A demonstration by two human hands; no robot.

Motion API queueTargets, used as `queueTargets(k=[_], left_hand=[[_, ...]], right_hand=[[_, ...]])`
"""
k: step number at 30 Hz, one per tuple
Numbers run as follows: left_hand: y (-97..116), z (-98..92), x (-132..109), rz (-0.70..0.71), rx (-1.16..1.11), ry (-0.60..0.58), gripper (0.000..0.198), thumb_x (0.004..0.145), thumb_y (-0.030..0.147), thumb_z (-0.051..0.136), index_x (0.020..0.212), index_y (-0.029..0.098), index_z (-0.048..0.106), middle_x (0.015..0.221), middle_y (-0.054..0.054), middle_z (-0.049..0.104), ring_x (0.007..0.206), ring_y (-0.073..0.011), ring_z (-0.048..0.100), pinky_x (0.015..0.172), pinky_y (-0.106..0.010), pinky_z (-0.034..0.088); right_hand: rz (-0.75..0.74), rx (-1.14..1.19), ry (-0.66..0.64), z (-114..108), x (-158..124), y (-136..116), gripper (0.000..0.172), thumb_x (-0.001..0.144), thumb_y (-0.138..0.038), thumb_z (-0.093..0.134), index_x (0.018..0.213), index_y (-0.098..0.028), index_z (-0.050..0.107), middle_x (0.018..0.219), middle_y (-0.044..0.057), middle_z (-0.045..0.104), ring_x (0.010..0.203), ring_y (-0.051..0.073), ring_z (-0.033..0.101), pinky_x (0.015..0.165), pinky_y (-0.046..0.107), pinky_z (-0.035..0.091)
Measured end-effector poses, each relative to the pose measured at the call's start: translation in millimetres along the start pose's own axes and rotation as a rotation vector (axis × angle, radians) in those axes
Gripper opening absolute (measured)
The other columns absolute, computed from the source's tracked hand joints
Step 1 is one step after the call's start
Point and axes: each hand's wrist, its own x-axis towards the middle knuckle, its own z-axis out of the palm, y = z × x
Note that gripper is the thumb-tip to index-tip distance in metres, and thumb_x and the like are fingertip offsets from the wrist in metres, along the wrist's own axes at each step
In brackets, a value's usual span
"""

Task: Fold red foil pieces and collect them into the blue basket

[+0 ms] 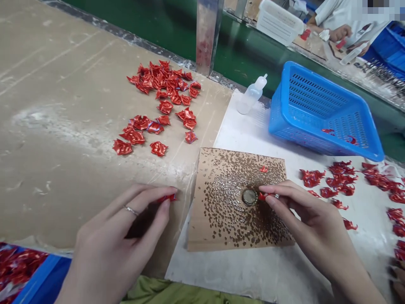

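My left hand rests low on the brown table, its fingertips pinched on a small red foil piece. My right hand pinches another small red piece and holds it against a small round cap of glue on a glue-spotted cardboard square. A tiny red scrap lies on the cardboard farther back. A pile of finished red foil pieces lies on the table beyond my left hand. More red pieces are scattered on the white sheet to the right of my right hand.
A blue plastic basket with a few red pieces stands at the back right. A squeeze bottle lies beside it. A blue bin of red foil sits at bottom left. A metal post rises behind. Another person works beyond, near a white basket.
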Motion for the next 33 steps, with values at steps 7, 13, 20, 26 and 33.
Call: queueTargets(k=[7, 13, 20, 26, 33], left_hand=[[4, 5.2, -11, 0.042, 0.051, -0.020, 0.026, 0.099, 0.030, 0.054, 0.114, 0.041, 0.073, 0.108, 0.009, 0.076, 0.090, -0.0172, 0.077, 0.088, -0.037, 0.065], [11, 10.3, -16, 0.096, -0.056, 0.020, 0.022, 0.095, 0.023, 0.068, 0.112, 0.032, 0.076, 0.105, 0.004, 0.077, 0.088, -0.0155, 0.075, 0.084, -0.032, 0.063], [22, 11.5, -15, 0.194, -0.065, -0.010, 0.026, 0.097, 0.015, 0.068, 0.118, 0.028, 0.074, 0.107, 0.004, 0.074, 0.090, -0.0094, 0.072, 0.088, -0.021, 0.056], [27, 14.6, -15, 0.198, -0.091, -0.010, 0.026, 0.097, 0.017, 0.069, 0.120, 0.028, 0.075, 0.107, 0.004, 0.074, 0.090, -0.0086, 0.073, 0.086, -0.019, 0.056], [38, 21.3, -18, 0.182, -0.145, -0.006, 0.023, 0.098, 0.016, 0.069, 0.117, 0.028, 0.074, 0.108, 0.005, 0.077, 0.091, -0.0068, 0.074, 0.090, -0.015, 0.059]], right_hand=[[0.002, -0.084, 0.007, 5, -1, 1, 0.012, 0.092, -0.026, 0.075, 0.099, -0.028, 0.085, 0.063, -0.004, 0.065, 0.050, 0.014, 0.054, 0.049, 0.025, 0.046], [-0.110, -0.154, 0.017, 12, -2, 7, 0.013, 0.094, -0.021, 0.073, 0.101, -0.026, 0.083, 0.071, -0.003, 0.070, 0.052, 0.012, 0.053, 0.052, 0.024, 0.046], [-0.115, -0.130, 0.029, 12, -1, 6, 0.015, 0.093, -0.018, 0.070, 0.099, -0.024, 0.082, 0.068, -0.004, 0.066, 0.052, 0.011, 0.053, 0.051, 0.023, 0.045], [-0.075, -0.095, 0.020, 14, -1, 5, 0.015, 0.092, -0.018, 0.071, 0.099, -0.024, 0.083, 0.079, -0.001, 0.075, 0.054, 0.010, 0.056, 0.054, 0.022, 0.047], [0.202, 0.194, 0.011, 7, -5, 5, 0.009, 0.089, -0.029, 0.082, 0.095, -0.033, 0.086, 0.063, -0.004, 0.065, 0.052, 0.010, 0.051, 0.047, 0.018, 0.039]])
